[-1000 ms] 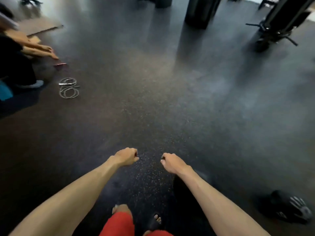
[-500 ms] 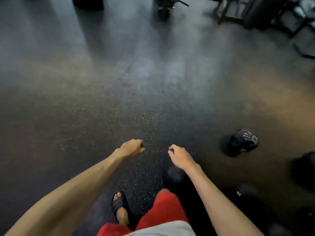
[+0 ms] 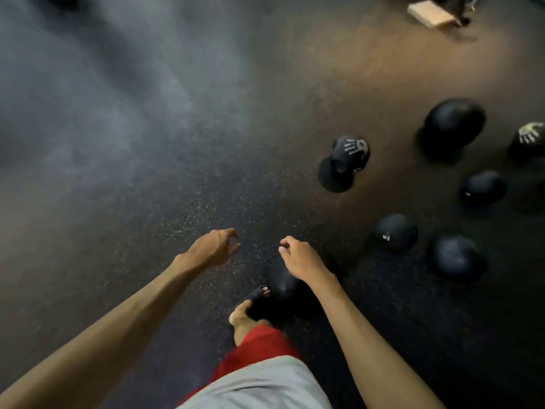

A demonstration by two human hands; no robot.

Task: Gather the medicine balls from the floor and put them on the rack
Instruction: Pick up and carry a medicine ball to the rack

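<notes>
Left hand [image 3: 213,249] and right hand [image 3: 300,259] out front, fingers loosely curled, holding nothing. Medicine balls [image 3: 395,231] lie scattered on the floor [image 3: 118,172] to the right (blurry). Handprint ball [image 3: 351,154] is nearest centre. Another ball [image 3: 283,281] is beside the sandalled foot [image 3: 258,295], under the right hand.

Medicine balls [image 3: 395,233] on floor [image 3: 132,187] at right, one ball [image 3: 281,280] before foot [image 3: 243,317]

dark medicine balls [image 3: 395,232] scattered on floor [image 3: 147,143]
</notes>
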